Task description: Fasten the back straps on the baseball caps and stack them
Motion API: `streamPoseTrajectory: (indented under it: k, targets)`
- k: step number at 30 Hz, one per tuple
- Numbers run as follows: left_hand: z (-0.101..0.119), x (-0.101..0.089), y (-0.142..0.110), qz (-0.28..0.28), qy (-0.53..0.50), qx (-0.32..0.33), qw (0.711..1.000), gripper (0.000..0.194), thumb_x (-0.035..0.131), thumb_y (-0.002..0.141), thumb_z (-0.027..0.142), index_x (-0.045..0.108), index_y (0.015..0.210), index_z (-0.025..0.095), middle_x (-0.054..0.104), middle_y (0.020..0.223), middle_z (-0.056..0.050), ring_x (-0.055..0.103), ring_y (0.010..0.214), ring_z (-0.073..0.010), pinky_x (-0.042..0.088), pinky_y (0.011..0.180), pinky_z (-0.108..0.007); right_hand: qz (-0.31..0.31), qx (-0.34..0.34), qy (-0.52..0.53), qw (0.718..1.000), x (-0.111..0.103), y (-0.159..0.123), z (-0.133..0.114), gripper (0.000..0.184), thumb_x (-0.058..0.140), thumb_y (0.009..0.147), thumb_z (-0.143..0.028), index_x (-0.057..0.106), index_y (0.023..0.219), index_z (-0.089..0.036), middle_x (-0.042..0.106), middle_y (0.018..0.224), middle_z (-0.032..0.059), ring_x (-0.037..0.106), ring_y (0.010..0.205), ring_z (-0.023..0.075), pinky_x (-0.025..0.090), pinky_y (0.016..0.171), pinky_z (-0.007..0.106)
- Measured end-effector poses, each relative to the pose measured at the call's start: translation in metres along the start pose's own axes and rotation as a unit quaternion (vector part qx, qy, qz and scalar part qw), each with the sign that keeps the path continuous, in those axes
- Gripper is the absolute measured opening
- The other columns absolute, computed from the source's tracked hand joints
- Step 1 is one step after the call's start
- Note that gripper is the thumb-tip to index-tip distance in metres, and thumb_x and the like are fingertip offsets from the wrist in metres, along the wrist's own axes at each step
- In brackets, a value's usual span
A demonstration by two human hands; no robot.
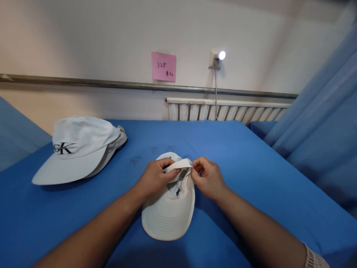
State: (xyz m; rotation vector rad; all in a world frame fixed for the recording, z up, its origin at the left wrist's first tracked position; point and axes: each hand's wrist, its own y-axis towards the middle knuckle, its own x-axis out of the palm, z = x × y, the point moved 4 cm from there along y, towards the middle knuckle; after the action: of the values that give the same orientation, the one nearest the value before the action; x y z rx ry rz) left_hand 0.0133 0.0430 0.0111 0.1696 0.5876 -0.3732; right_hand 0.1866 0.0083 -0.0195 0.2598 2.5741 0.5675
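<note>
While the left hand [156, 175] pinches a white band [181, 163] at the cap's [169, 214] eleven o'clock and the right hand [208, 177] pinches its end at one, the cap lies below them over the table [242, 149], long axis twelve to six, brim at six, neither hand clearly nearer.

Blue-covered surface [251, 175]: white cap [83, 134] over greyish cap [122, 140], left; faint dark marks [135, 160], middle; pale cap [169, 219], nearer front.
</note>
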Motion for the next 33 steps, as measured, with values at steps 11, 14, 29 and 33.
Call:
streamPoseTrajectory:
  k: [11,14,29,33]
  targets:
    - [0.006,-0.006,-0.005,-0.125,-0.044,-0.004,0.991,0.038,0.065,0.079,0.051,0.070,0.099,0.018,0.071,0.091,-0.005,0.064,0.081,-0.0218,0.047,0.068,-0.029,0.004,-0.083,-0.067,0.994,-0.013,0.000,-0.004,0.011,0.054,0.074,-0.010,0.055,0.079,-0.021,0.056,0.071,-0.0023,0.053,0.062,0.0123,0.041,0.059,0.025]
    - [0.000,-0.004,-0.004,-0.128,-0.133,-0.068,0.980,0.042,0.064,0.079,0.055,0.069,0.088,0.015,0.067,0.077,-0.005,0.060,0.067,-0.0177,0.045,0.061,-0.028,-0.008,-0.087,-0.058,0.995,-0.014,0.001,-0.002,0.013,0.053,0.074,-0.009,0.055,0.080,-0.021,0.056,0.071,-0.0026,0.053,0.062,0.0124,0.040,0.059,0.025]
    - [0.017,-0.007,-0.010,-0.016,0.142,0.165,0.976,0.013,0.062,0.084,0.027,0.071,0.092,0.021,0.071,0.088,-0.003,0.062,0.084,-0.0212,0.045,0.076,-0.032,-0.057,-0.155,0.011,0.986,-0.025,0.008,-0.003,0.019,0.063,0.088,-0.027,0.063,0.107,-0.024,0.066,0.113,0.0067,0.060,0.110,0.0227,0.048,0.093,0.040]
    - [0.022,0.000,-0.019,-0.002,0.271,0.279,0.921,0.016,0.054,0.093,0.027,0.067,0.099,0.021,0.069,0.093,-0.006,0.061,0.089,-0.0221,0.045,0.081,-0.035,-0.126,-0.206,-0.037,0.970,-0.016,0.002,-0.010,0.020,0.065,0.089,-0.025,0.063,0.109,-0.025,0.068,0.104,0.0040,0.062,0.098,0.0200,0.047,0.089,0.038]
